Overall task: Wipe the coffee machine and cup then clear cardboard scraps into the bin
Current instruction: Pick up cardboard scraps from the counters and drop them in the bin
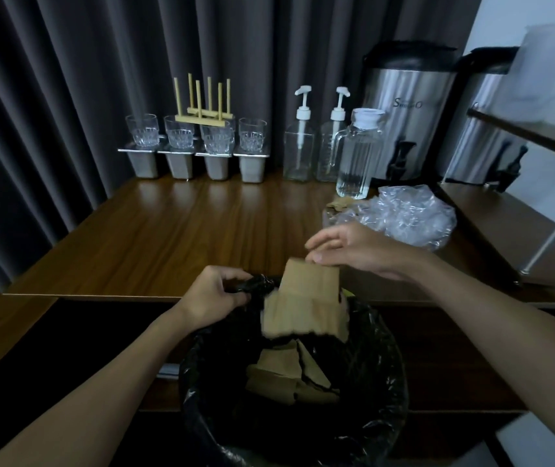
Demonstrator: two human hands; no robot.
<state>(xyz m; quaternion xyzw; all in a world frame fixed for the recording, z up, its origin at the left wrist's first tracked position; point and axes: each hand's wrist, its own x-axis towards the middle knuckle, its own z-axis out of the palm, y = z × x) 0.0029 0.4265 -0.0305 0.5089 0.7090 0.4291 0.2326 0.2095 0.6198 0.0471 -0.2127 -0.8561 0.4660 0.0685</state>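
A bin lined with a black bag (pixel 377 375) stands below the table's front edge, with several brown cardboard scraps (pixel 286 375) lying inside. My left hand (pixel 215 294) grips the bag's rim at the far left. A larger brown cardboard piece (pixel 306 301) hangs over the bin's mouth, blurred at its lower edge. My right hand (pixel 347 247) hovers just above its top edge with fingers straight; whether the thumb touches the cardboard is unclear. More small cardboard bits (pixel 338 203) lie on the table beside crumpled clear plastic (pixel 407 217).
On the wooden table (pixel 185 237), at the back, stand several glasses (pixel 141 131) on metal tubs, a wooden rack (pixel 202 112), two pump bottles (pixel 299 150), a water jug (pixel 357 156) and two steel drink dispensers (pixel 407 109). A shelf frame (pixel 539 136) juts in at right.
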